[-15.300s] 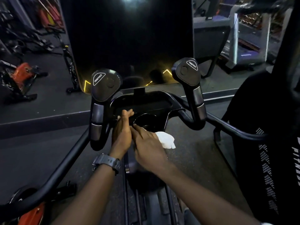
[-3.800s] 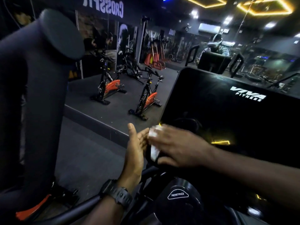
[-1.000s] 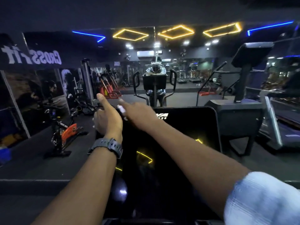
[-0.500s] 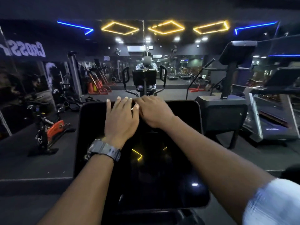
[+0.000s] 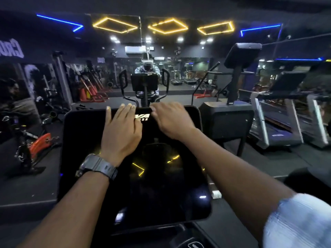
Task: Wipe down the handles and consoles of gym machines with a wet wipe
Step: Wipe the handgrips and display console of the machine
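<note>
The machine's black glossy console [image 5: 136,185] fills the middle of the view, tilted up toward me. My left hand [image 5: 120,133] lies flat on its upper part, fingers straight and reaching the top edge, a watch on the wrist. My right hand [image 5: 170,120] rests beside it at the top edge, right of the white logo, with its fingers curled down over the rim. The wet wipe is hidden under that hand and does not show.
A mirror wall ahead reflects me and the machine. A black stair machine [image 5: 227,122] stands close on the right, with treadmills [image 5: 279,122] beyond it. An orange spin bike [image 5: 38,145] stands on the raised floor at the left.
Both hands have slid right along the console's top edge and a little apart, uncovering the logo. A second ago they were at its top left corner.
</note>
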Available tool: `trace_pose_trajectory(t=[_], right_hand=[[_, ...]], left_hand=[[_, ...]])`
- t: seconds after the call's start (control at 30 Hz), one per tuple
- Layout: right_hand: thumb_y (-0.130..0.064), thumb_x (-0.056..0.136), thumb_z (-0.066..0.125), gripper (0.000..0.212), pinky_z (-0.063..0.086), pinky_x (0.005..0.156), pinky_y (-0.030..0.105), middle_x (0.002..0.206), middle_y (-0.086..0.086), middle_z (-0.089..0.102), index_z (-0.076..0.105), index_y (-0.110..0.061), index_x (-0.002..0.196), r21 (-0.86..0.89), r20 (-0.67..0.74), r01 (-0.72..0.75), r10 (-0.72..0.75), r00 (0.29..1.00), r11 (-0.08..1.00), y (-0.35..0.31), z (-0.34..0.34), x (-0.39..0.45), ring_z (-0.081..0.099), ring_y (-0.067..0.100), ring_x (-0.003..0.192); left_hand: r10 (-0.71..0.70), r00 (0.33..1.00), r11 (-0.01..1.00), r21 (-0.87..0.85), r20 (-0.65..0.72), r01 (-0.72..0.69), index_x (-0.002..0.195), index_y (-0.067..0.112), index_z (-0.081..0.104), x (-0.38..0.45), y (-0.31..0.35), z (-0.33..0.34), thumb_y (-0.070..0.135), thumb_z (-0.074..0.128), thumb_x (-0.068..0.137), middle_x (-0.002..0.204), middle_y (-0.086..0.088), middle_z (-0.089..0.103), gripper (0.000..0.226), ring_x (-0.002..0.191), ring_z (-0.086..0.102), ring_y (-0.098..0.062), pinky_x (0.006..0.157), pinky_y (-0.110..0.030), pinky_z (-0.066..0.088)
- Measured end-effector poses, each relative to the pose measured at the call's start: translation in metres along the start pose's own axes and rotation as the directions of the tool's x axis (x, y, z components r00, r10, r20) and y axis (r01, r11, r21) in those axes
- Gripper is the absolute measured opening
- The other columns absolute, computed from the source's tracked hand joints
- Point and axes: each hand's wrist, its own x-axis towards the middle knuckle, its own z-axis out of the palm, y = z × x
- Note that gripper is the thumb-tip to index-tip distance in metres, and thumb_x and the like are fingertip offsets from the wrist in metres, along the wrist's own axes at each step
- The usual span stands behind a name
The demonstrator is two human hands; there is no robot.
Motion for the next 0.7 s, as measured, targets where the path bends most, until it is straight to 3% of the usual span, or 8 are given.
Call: trace_pose_trajectory(t=[0.1, 0.2, 0.3, 0.4, 0.5, 0.57, 0.7], right_hand=[[-0.031, 0.105, 0.034, 0.035, 0.040, 0.098, 0.043, 0.124, 0.009, 0.057, 0.051, -0.013, 0.130, 0.102, -0.130, -0.216, 0.228, 0.965, 0.971, 0.046, -0.005, -0.040, 0.051, 0.032, 0.114], [-0.024, 0.105, 0.036, 0.031, 0.044, 0.090, 0.047, 0.117, 0.015, 0.059, 0.057, -0.007, 0.120, 0.158, -0.139, -0.227, 0.249, 0.959, 0.961, 0.050, 0.000, -0.040, 0.053, 0.037, 0.104], [-0.030, 0.106, 0.033, 0.030, 0.040, 0.091, 0.038, 0.114, 0.006, 0.057, 0.056, -0.014, 0.119, 0.327, -0.110, -0.268, 0.318, 0.942, 0.906, 0.049, 0.002, -0.027, 0.050, 0.027, 0.103], [-0.030, 0.105, 0.039, 0.031, 0.039, 0.085, 0.029, 0.120, 0.004, 0.054, 0.049, -0.014, 0.130, 0.589, -0.014, -0.389, 0.491, 0.871, 0.708, 0.052, 0.000, -0.054, 0.049, 0.017, 0.105], [-0.039, 0.104, 0.037, 0.030, 0.044, 0.071, 0.029, 0.107, 0.004, 0.059, 0.049, -0.015, 0.118, 0.707, 0.170, -0.523, 0.603, 0.779, 0.476, 0.026, 0.015, -0.117, 0.058, 0.019, 0.094], [-0.042, 0.103, 0.036, 0.031, 0.045, 0.076, 0.032, 0.104, 0.001, 0.060, 0.048, -0.017, 0.115, 0.703, 0.200, -0.565, 0.643, 0.739, 0.431, 0.003, 0.041, -0.170, 0.058, 0.016, 0.093], [-0.047, 0.102, 0.037, 0.037, 0.046, 0.091, 0.024, 0.118, -0.008, 0.061, 0.049, -0.026, 0.129, 0.734, 0.244, -0.588, 0.676, 0.696, 0.341, -0.045, 0.071, -0.283, 0.056, 0.000, 0.110]], left_hand=[[0.009, 1.000, 0.999, -0.032, 0.006, -0.008, 0.153, 0.008, 0.037, 0.000, 0.002, 0.000, 0.039, 0.019, 0.095, 0.162, -0.005, 0.033, 0.068, 0.153, 0.020, -0.018, 0.126, -0.047, -0.005], [0.021, 1.000, 0.999, -0.028, -0.004, -0.021, 0.152, 0.008, 0.038, 0.001, 0.001, 0.002, 0.040, 0.019, 0.096, 0.162, -0.006, 0.035, 0.067, 0.153, 0.022, -0.019, 0.126, -0.048, -0.003], [0.021, 1.000, 1.000, -0.004, -0.006, -0.021, 0.153, 0.007, 0.037, 0.002, 0.000, 0.004, 0.041, 0.020, 0.097, 0.162, -0.008, 0.034, 0.068, 0.153, 0.022, -0.022, 0.126, -0.049, -0.002], [0.026, 1.000, 1.000, 0.011, -0.007, -0.026, 0.152, 0.006, 0.038, 0.002, 0.001, 0.005, 0.043, 0.020, 0.097, 0.162, -0.009, 0.034, 0.069, 0.153, 0.023, -0.022, 0.125, -0.050, -0.003], [0.022, 1.000, 1.000, 0.011, -0.001, -0.022, 0.151, 0.004, 0.038, 0.003, 0.001, 0.004, 0.043, 0.021, 0.096, 0.161, -0.011, 0.036, 0.070, 0.152, 0.024, -0.024, 0.125, -0.052, -0.002], [0.027, 1.000, 1.000, 0.009, -0.002, -0.027, 0.150, 0.003, 0.040, 0.005, -0.001, 0.003, 0.043, 0.022, 0.097, 0.159, -0.012, 0.038, 0.068, 0.152, 0.026, -0.026, 0.125, -0.054, -0.002], [0.024, 1.000, 1.000, 0.005, -0.001, -0.024, 0.150, 0.002, 0.040, 0.004, 0.001, 0.006, 0.040, 0.024, 0.099, 0.159, -0.014, 0.037, 0.065, 0.151, 0.026, -0.027, 0.124, -0.054, -0.003]])
